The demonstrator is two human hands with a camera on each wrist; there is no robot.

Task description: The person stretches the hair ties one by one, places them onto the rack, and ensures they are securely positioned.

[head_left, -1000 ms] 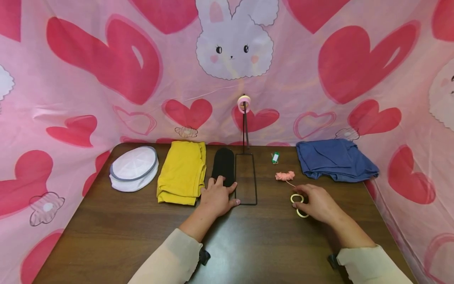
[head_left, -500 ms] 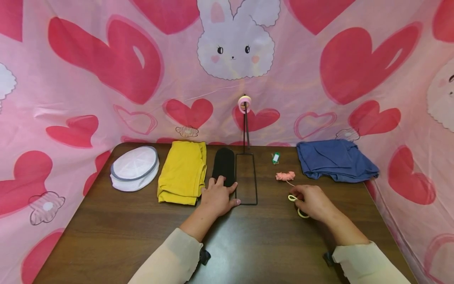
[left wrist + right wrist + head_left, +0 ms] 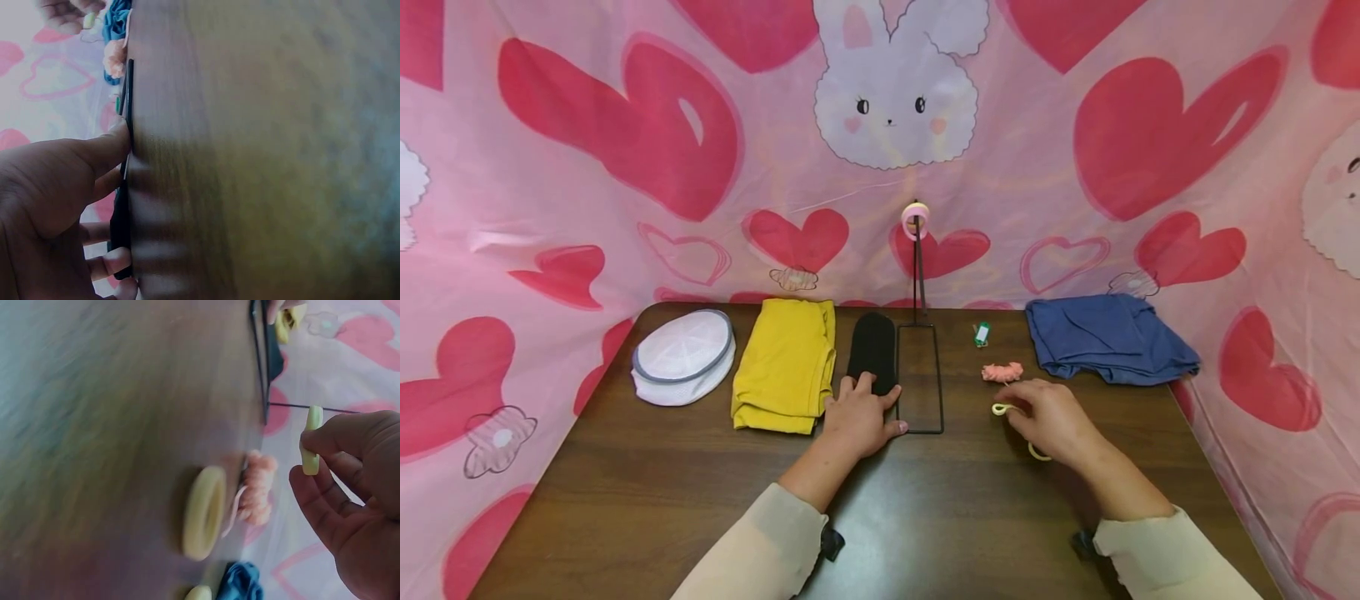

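Observation:
My right hand (image 3: 1060,423) pinches a pale yellow ring (image 3: 1001,409) between thumb and fingers; the right wrist view shows this ring (image 3: 311,417) raised off the table. A second yellow ring (image 3: 204,512) lies on the wood, and part of a third ring (image 3: 199,592) shows at the lower edge there. My left hand (image 3: 860,421) rests with fingers spread over the near end of a flat black insole-shaped piece (image 3: 873,346), its thumb on the wire base of a black stand (image 3: 941,379). Pink and yellow rings (image 3: 915,208) hang on the stand's raised arm.
A coral yarn bundle (image 3: 1002,372) and a green tag (image 3: 982,334) lie right of the stand. Folded blue cloth (image 3: 1105,342) sits at the back right. On the left are folded yellow cloth (image 3: 786,367) and a white mesh item (image 3: 685,350). A patterned curtain (image 3: 1000,167) borders the table.
The right hand has moved left with the yellow ring, and that ring has turned from face-on to nearly edge-on. The left hand has stayed on the stand's base.

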